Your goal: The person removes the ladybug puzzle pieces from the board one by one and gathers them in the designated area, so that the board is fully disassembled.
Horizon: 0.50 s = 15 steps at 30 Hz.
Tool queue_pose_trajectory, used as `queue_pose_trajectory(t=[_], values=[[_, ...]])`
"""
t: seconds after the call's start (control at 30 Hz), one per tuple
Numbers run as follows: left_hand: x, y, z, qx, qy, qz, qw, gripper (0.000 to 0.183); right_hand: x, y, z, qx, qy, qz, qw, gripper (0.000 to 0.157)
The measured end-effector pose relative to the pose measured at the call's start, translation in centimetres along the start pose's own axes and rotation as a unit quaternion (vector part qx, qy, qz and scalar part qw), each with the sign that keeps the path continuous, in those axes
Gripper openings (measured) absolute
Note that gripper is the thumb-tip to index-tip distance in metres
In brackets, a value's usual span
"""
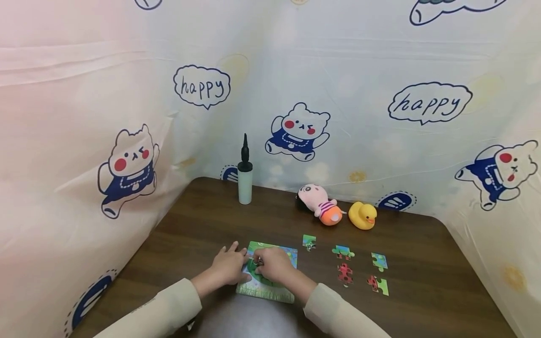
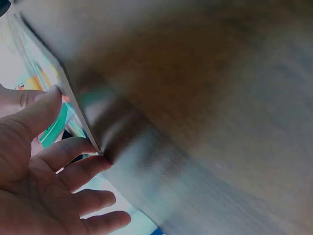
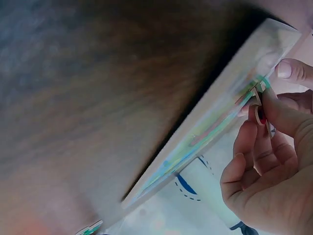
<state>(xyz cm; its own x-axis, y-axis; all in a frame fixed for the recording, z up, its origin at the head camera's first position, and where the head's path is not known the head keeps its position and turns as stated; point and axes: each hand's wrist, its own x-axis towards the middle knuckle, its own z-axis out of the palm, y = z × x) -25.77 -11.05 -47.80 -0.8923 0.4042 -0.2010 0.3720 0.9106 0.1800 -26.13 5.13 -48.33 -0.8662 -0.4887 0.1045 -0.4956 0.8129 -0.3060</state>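
Observation:
A flat puzzle board [image 1: 270,293] with a green picture and a grassy lower edge lies on the table. At its left edge rests my left hand [image 1: 228,265], fingers spread; in the left wrist view the thumb and fingertips touch the rim [image 2: 73,103]. Over the board's middle, my right hand [image 1: 274,264] pinches a small puzzle piece [image 3: 260,115] between thumb and fingers. The piece shows red and black at its edge and is mostly hidden by the fingers. It is close against the board's face in the right wrist view.
Several loose puzzle pieces lie right of the board, among them a red one [image 1: 344,273] and a blue-green one [image 1: 379,261]. Behind them are a plush toy [image 1: 323,206] and a yellow rubber duck [image 1: 362,217]. A hand pump [image 1: 245,185] stands at the back left.

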Motion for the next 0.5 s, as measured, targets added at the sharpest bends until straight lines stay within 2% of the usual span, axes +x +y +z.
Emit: queue_pose_trajectory(t=[0.23, 0.4, 0.5], values=[[0.2, 0.0, 0.4, -0.002, 0.013, -0.014, 0.9998, 0.059, -0.1, 0.0, -0.3, 0.010, 0.004, -0.019, 1.000, 0.009], [0.2, -0.2, 0.5, -0.021, 0.015, -0.020, 0.9995, 0.059, 0.0, 0.1, -1.3, 0.078, 0.000, 0.001, 0.997, 0.019], [0.2, -0.3, 0.6, -0.029, 0.014, -0.021, 0.9993, 0.060, -0.1, 0.8, -2.1, 0.118, 0.013, 0.010, 0.993, 0.020]])
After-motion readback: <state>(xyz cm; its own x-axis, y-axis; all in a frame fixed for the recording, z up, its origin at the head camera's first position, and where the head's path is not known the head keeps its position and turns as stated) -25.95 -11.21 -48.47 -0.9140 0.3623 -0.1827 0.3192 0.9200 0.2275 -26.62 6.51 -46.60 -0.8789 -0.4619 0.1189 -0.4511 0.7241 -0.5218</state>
